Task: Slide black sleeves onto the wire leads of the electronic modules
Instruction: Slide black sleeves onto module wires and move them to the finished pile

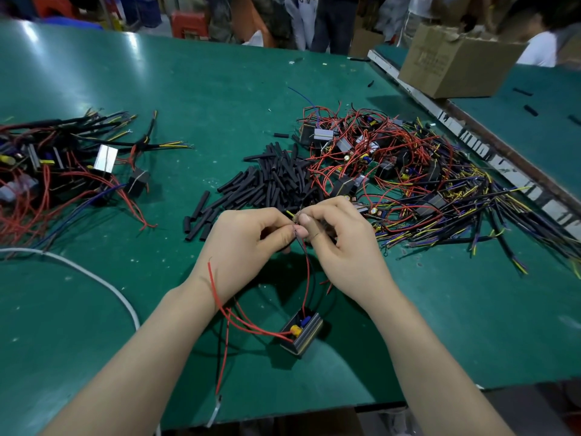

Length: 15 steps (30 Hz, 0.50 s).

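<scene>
While one module (pixel 301 333) hangs by its leads, these are pinched by both hands, left (pixel 248 243) and right (pixel 339 243). Sleeved modules (pixel 63 165) are piled left; many more (pixel 393 165) remain.

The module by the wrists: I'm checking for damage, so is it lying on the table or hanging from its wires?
Lying on the table. The module rests on the green table; its red leads rise slack.

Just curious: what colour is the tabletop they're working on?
Green; the table shows plainly in the head view.
</scene>
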### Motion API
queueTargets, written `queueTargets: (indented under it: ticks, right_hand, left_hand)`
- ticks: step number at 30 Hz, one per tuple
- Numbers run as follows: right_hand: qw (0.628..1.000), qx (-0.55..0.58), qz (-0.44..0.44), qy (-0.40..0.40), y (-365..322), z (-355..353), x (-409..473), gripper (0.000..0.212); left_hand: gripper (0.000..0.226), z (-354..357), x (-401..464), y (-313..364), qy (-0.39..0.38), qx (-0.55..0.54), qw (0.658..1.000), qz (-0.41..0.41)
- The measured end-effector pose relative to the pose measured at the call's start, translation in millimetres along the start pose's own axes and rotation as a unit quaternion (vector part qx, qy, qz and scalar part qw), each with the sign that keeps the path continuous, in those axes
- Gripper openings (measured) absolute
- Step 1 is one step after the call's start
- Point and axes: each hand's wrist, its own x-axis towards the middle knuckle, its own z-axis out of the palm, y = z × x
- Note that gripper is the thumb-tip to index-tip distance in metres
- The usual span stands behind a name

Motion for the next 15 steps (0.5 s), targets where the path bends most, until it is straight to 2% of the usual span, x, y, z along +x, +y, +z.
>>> queueTargets:
  ticks: [4, 9, 13, 15]
  right_hand:
    - [0.999, -0.010, -0.030, -0.009, 0.9, -2.7, 0.4, 0.014]
    - [0.999, -0.020, -0.023, -0.015, 2.1, -3.0, 0.1, 0.015]
    - [0.999, -0.022, -0.009, -0.026, 2.5, -2.4, -0.8, 0.018]
    - [0.999, -0.018, -0.007, -0.026, 2.6, -2.8, -0.6, 0.018]
  left_hand:
    - [0.025, -0.1, 0.7, 0.6, 0.018, -0.020, 1.000, -0.007]
    - [0.021, 0.5, 0.8, -0.2, 0.039, -0.009, 0.999, 0.008]
    - [0.027, -1.0, 1.0, 1.4, 0.013, -0.034, 0.999, 0.022]
    - [0.022, -3.1, 1.2, 1.9, -0.001, -0.061, 0.998, 0.013]
